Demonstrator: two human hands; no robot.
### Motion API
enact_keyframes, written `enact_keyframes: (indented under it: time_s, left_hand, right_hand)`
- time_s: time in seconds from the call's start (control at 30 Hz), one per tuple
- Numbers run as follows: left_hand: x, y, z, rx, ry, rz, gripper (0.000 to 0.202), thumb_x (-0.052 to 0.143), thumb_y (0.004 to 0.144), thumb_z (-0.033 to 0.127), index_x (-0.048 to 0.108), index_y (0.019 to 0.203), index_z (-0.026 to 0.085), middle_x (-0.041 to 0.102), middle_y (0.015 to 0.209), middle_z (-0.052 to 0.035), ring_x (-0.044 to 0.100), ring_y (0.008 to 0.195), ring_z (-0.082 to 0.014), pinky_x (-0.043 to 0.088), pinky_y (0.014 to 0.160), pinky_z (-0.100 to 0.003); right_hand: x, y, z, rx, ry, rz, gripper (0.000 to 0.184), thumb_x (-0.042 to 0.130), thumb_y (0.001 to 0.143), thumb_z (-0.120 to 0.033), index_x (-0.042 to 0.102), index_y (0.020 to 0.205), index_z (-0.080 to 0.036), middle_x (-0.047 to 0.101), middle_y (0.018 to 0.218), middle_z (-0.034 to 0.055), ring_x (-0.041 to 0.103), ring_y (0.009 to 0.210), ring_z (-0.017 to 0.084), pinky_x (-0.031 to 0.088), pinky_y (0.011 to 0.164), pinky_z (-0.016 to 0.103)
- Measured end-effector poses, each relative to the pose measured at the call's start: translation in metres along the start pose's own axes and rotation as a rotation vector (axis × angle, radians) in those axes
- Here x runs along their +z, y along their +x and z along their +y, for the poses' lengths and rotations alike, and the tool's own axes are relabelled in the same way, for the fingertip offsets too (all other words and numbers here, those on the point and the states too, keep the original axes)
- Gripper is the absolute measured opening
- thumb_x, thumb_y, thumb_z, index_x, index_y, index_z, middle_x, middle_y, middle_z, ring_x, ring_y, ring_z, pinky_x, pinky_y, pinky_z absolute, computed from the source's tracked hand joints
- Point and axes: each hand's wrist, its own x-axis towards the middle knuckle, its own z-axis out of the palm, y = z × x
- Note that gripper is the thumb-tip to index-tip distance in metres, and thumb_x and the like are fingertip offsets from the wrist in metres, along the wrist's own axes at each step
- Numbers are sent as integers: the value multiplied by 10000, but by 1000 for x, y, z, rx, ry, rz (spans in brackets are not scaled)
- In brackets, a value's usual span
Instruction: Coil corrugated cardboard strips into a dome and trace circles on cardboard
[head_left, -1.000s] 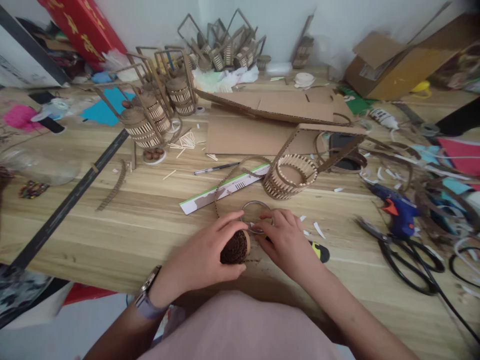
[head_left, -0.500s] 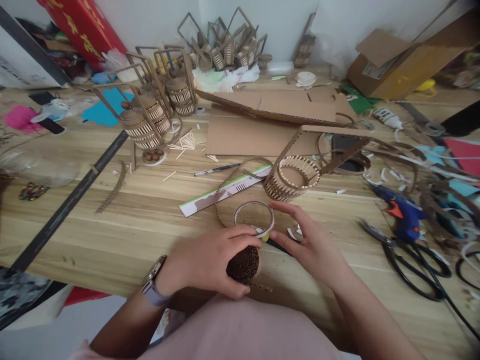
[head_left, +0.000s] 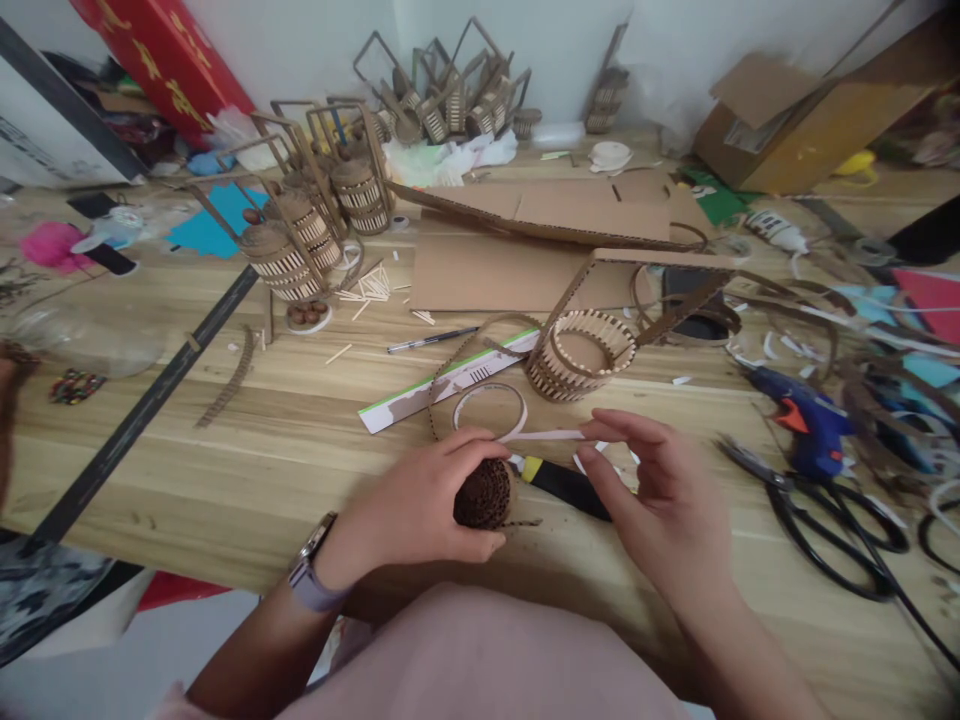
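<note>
My left hand (head_left: 427,500) is closed round a coiled roll of corrugated cardboard (head_left: 482,493), and its fingertips also touch a ring of double-sided tape (head_left: 490,389). From the ring a pale strip of tape (head_left: 551,435) runs rightward to my right hand (head_left: 652,490), which pinches its end between thumb and finger. Below the strip lies a yellow and black craft knife (head_left: 566,485), partly covered by the right hand. Just beyond stands a small round basket (head_left: 581,355) of light sticks with a tall cardboard handle.
Ahead lie a long white-and-green strip (head_left: 450,380), a pen (head_left: 433,340) and cardboard sheets (head_left: 495,270). A blue glue gun (head_left: 806,420) and black-handled scissors (head_left: 832,530) are on the right. Lidded baskets (head_left: 281,260) stand at the left back, with a cardboard box (head_left: 817,120) at the right back.
My right hand has moved right, drawing a strip of tape out from the ring. The ring has shifted slightly left and away from me. More of the craft knife shows.
</note>
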Motion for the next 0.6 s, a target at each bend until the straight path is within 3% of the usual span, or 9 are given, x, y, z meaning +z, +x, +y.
enact_keyframes:
  time_s: [0.17, 0.33, 0.47, 0.6]
  left_hand:
    - [2, 0, 3, -14, 68, 46, 643, 746, 736, 316, 536, 1321, 153, 539, 1433, -150, 536, 1313, -324, 442, 1111, -464]
    - [6, -2, 9, 32, 109, 13, 680, 751, 744, 357, 526, 1352, 152, 550, 1422, -145, 569, 1268, -330, 476, 1077, -461]
    - [8, -4, 13, 34, 140, -3, 649, 728, 773, 380, 524, 1352, 169, 561, 1409, -139, 600, 1216, -334, 501, 1038, -483]
    - [10, -5, 15, 28, 149, 15, 639, 719, 781, 383, 513, 1356, 192, 556, 1415, -136, 604, 1208, -340, 507, 1024, -482]
  right_hand:
    - [-6, 7, 3, -222, -388, 140, 137, 620, 924, -227, 660, 1052, -256, 720, 916, 50, 677, 853, 231, 510, 734, 358]
    - [7, 12, -3, -545, -474, 23, 186, 629, 919, -151, 687, 1081, -223, 681, 894, 72, 595, 779, 222, 444, 689, 355]
    - [17, 14, -7, -634, -533, 11, 114, 633, 935, -177, 693, 1018, -226, 691, 868, 53, 575, 794, 216, 411, 729, 357]
    - [16, 11, -5, -633, -624, 4, 125, 625, 934, -166, 689, 963, -269, 699, 849, 16, 589, 793, 188, 404, 791, 357]
